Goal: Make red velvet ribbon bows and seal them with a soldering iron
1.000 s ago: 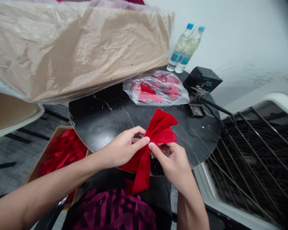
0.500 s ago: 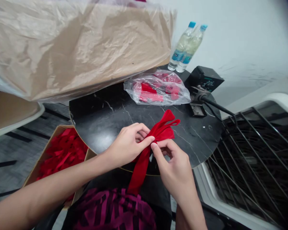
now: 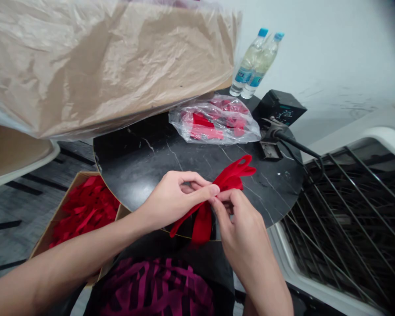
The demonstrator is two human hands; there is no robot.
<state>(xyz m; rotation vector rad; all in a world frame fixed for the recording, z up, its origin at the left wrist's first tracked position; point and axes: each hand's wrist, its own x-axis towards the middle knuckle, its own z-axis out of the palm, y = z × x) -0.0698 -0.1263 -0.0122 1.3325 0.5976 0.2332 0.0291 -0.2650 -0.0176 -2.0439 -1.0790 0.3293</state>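
A looped red ribbon (image 3: 228, 176) is gathered between my two hands over the near part of the black marbled table (image 3: 145, 169). My left hand (image 3: 177, 195) pinches it from the left, thumb on top. From the right, my right hand (image 3: 238, 215) pinches the same gathered spot, its fingertips meeting the left thumb. Loops fan out up and to the right beyond the fingers. Two strips hang below the hands toward the table's near edge, one to the left and one nearly straight down. The exact point of grip is partly hidden by the fingers.
A plastic-covered box (image 3: 118, 66) stands at the back left. Behind the hands lies a clear bag (image 3: 217, 120) of red pieces, near two bottles (image 3: 250, 66) and a black device (image 3: 279, 109). A carton (image 3: 82, 210) of red ribbons sits lower left; a wire rack (image 3: 349, 210) is right.
The ribbon's loops have tilted further right and down. Its lower part, a single long tail before, now shows as two separate strips. Both hands have shifted slightly right.
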